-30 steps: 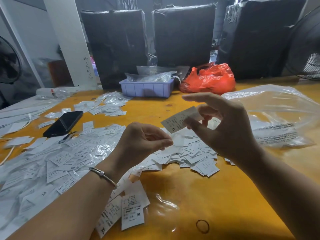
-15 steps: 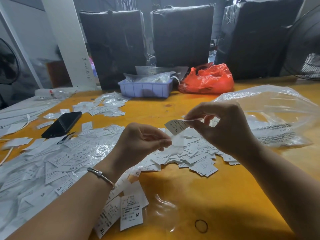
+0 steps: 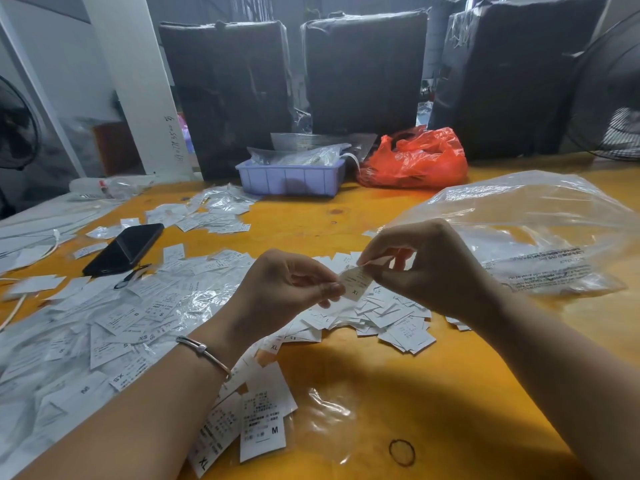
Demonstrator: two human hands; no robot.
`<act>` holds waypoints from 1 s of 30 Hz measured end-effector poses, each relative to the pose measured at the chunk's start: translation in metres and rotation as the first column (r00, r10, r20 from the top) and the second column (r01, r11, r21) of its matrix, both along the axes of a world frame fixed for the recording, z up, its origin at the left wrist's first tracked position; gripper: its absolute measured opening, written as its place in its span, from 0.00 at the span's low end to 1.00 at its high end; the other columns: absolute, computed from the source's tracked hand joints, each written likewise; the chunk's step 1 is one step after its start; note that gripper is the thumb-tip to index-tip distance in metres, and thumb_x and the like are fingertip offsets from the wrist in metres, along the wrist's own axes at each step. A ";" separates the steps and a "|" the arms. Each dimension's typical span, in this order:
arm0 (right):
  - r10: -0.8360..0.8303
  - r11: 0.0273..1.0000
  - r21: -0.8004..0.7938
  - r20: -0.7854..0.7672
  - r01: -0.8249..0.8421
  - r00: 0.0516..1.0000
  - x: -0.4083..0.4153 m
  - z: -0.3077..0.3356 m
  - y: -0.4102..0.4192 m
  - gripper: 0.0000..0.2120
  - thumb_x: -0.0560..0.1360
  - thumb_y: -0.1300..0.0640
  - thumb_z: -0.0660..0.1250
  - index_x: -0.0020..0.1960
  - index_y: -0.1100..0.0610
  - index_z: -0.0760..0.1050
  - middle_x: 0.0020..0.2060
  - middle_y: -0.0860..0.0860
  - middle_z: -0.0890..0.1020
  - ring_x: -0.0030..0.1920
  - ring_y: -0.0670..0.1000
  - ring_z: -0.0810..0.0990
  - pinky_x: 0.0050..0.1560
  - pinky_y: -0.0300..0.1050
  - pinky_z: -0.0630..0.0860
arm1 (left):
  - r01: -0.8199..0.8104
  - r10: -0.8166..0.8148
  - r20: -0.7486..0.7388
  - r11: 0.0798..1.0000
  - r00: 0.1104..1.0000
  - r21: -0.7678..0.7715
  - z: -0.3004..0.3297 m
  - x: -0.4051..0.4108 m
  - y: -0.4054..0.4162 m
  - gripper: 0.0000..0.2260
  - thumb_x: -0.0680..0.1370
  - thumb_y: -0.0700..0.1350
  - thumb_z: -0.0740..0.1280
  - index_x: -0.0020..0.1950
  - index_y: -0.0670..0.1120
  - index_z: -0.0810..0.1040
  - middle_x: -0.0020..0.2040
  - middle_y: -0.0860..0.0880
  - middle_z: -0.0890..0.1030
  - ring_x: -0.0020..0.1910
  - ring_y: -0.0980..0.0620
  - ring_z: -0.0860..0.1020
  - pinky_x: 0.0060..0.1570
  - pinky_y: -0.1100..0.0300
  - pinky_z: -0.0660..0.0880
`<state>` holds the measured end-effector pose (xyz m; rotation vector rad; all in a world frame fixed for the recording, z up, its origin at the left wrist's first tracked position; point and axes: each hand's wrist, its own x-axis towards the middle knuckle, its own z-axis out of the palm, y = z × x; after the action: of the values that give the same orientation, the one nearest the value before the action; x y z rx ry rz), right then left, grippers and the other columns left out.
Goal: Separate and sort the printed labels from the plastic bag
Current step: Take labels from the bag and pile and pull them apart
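Note:
Both hands meet above the middle of the yellow table (image 3: 398, 386). My left hand (image 3: 284, 289) and my right hand (image 3: 426, 268) each pinch one small white printed label (image 3: 356, 284) marked XL between them. Under the hands lies a loose pile of white labels (image 3: 388, 317). A large clear plastic bag (image 3: 540, 233) with printed text lies at the right, just beyond my right hand. More labels and clear wrappers (image 3: 114, 320) spread over the left of the table. Near the front edge lie labels marked M and XL (image 3: 263, 431).
A black phone (image 3: 124, 249) lies at the left among labels. At the back stand a lilac tray (image 3: 291, 178) with plastic bags, a red plastic bag (image 3: 415, 159) and dark wrapped boxes (image 3: 363, 74). A rubber band (image 3: 401, 452) lies near the front. Fans stand at both sides.
My right hand has brought the label down and to the left, from raised in the air to my left hand. The left hand's fingers now pinch it too.

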<state>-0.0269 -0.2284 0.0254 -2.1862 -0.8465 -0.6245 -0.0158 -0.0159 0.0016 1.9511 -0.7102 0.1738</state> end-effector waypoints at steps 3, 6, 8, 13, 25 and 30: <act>0.006 1.000 0.010 -0.026 -0.006 1.000 0.000 -0.004 0.003 0.06 0.69 0.61 0.74 0.45 0.54 0.83 0.38 0.47 0.85 0.36 0.46 0.82 0.32 0.34 0.76 | -0.010 0.010 -0.006 1.000 1.000 -0.012 0.001 0.000 0.000 0.09 0.68 0.46 0.73 0.44 0.43 0.85 0.36 0.50 0.85 0.35 0.52 0.83 0.34 0.67 0.76; -0.064 0.986 0.154 -0.025 0.067 0.998 0.002 -0.002 0.000 0.11 0.70 0.61 0.74 0.51 0.53 0.81 0.40 0.47 0.84 0.38 0.44 0.80 0.33 0.31 0.75 | -0.028 0.024 -0.058 0.997 0.998 -0.066 0.003 0.001 0.002 0.10 0.69 0.46 0.73 0.45 0.42 0.85 0.39 0.48 0.86 0.36 0.51 0.84 0.35 0.65 0.77; -0.084 0.971 0.224 -0.023 0.087 0.996 0.001 0.001 0.000 0.09 0.70 0.62 0.74 0.49 0.54 0.82 0.39 0.45 0.83 0.38 0.43 0.80 0.34 0.31 0.75 | -0.040 0.033 -0.088 0.996 0.996 -0.084 0.004 0.001 0.003 0.10 0.69 0.47 0.73 0.45 0.42 0.85 0.40 0.48 0.86 0.36 0.51 0.84 0.36 0.64 0.78; -0.071 0.972 0.217 -0.071 0.085 0.995 -0.002 -0.002 0.007 0.07 0.68 0.64 0.75 0.46 0.58 0.83 0.38 0.50 0.85 0.36 0.45 0.82 0.37 0.37 0.78 | -0.055 0.044 -0.108 0.993 0.993 -0.104 0.004 0.000 0.001 0.11 0.67 0.48 0.73 0.44 0.43 0.85 0.42 0.47 0.86 0.40 0.51 0.84 0.39 0.62 0.80; 0.030 0.992 0.124 -0.130 -0.014 0.991 -0.002 -0.016 0.018 0.07 0.69 0.70 0.73 0.46 0.63 0.84 0.35 0.56 0.85 0.32 0.50 0.84 0.38 0.45 0.81 | -0.063 0.048 -0.113 0.990 0.992 -0.126 0.004 0.000 0.000 0.08 0.66 0.48 0.73 0.41 0.46 0.85 0.40 0.48 0.86 0.41 0.52 0.83 0.43 0.60 0.81; -0.162 0.986 0.017 -0.195 0.169 0.967 0.007 -0.011 -0.001 0.02 0.72 0.62 0.71 0.43 0.60 0.83 0.34 0.53 0.84 0.33 0.51 0.82 0.38 0.49 0.81 | -0.125 0.122 -0.047 0.989 0.991 -0.083 0.003 0.005 0.005 0.06 0.73 0.39 0.72 0.46 0.49 0.85 0.43 0.53 0.86 0.43 0.57 0.83 0.42 0.67 0.77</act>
<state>-0.0203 -0.2294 0.0147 -2.2596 -0.5532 -0.4921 -0.0107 -0.0109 0.0043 1.9116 -0.5461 0.2350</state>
